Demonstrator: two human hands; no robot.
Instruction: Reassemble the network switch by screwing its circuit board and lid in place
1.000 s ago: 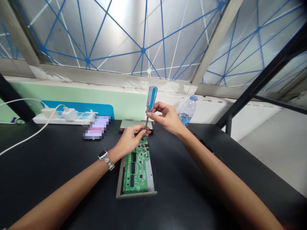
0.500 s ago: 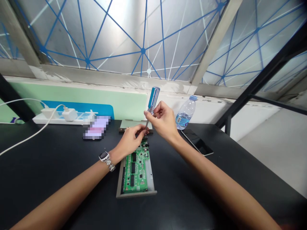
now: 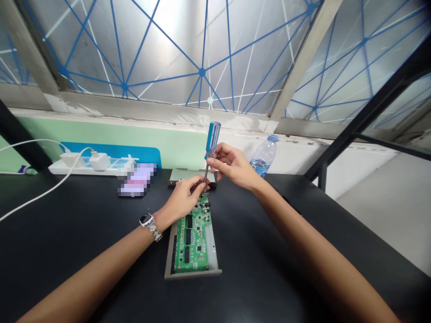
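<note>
A screwdriver [image 3: 212, 138] with a blue-and-clear handle stands nearly upright, tilted slightly right at the top. Thumb and fingers of my right hand [image 3: 234, 165] grip it where the handle meets the shaft. My left hand [image 3: 183, 196], with a watch on the wrist, pinches the lower shaft between thumb and fingers. Below lies a green circuit board [image 3: 193, 237] in an open metal tray [image 3: 213, 251]. The screwdriver's tip is over the far end of the board, mostly hidden by my left fingers, so I cannot tell what it touches.
Behind my hands lies a flat metal cover [image 3: 178, 175]. At the left are a phone with a blurred screen [image 3: 137, 180] and a white power strip [image 3: 55, 167] with chargers and cables. A water bottle [image 3: 265, 154] stands at the right, and a dark device [image 3: 289, 202] is mostly behind my right forearm.
My right fingers have loosened and turned around the screwdriver, and the right forearm has shifted rightward, covering more of the dark device. The handle has tipped slightly left. My left hand stays nearly still.
</note>
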